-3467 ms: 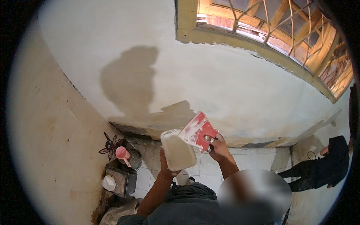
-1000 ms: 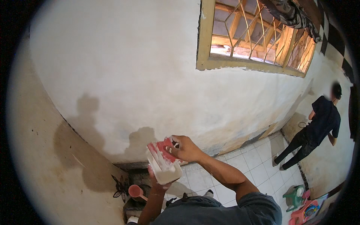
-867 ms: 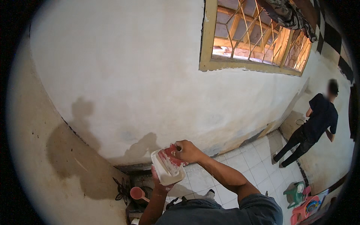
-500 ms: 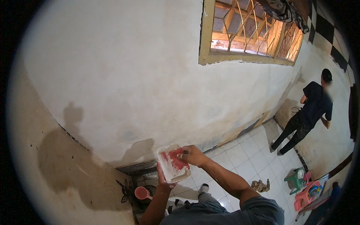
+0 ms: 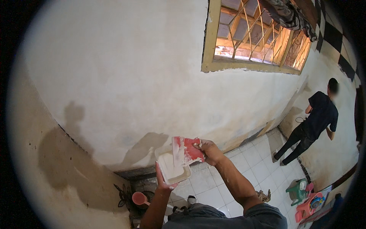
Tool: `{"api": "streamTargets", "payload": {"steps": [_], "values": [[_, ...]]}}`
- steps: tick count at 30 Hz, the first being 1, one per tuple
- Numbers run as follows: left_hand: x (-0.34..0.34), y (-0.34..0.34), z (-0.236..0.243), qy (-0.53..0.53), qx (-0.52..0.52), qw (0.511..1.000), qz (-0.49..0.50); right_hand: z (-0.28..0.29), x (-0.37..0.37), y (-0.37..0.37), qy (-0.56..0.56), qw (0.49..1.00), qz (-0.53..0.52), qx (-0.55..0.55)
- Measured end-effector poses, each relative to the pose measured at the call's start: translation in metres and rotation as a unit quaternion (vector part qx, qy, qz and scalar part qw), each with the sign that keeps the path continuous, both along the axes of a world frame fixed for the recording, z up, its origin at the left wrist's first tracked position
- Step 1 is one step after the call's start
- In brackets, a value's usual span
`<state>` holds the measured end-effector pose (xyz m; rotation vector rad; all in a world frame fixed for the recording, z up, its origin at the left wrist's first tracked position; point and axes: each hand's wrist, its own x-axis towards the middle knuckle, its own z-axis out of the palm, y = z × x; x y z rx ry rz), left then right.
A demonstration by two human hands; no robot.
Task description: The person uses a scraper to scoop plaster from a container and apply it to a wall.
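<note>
My left hand is closed on a small white rectangular tub, gripping it by its left side and underside. White paste coats the inside of the tub. In my right hand is a flat red scraper, pinched at its right edge. White paste smears the scraper's face, thickest along its pale left edge. The scraper hangs over the tub's far right part; whether the two touch I cannot tell. Before me rises a whitish wall with brownish stains low down.
A barred window is set in the wall. At the right a person in dark clothes faces another wall. A pink dipper is at lower left. A green stool and pink plastic things stand on the tiled floor.
My right hand has lifted the scraper out of the tub and moved it right and away from me, so more of the tub's inside shows. The tub has shifted slightly.
</note>
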<state>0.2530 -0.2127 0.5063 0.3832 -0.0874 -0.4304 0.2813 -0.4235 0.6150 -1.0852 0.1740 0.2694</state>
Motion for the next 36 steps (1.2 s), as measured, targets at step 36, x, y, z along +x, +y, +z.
{"api": "streamTargets", "payload": {"steps": [36], "values": [[0.017,-0.017,0.016,0.026,-0.009,0.999,0.043,0.047,0.074,-0.01,-0.347,0.892,-0.288,-0.03]]}}
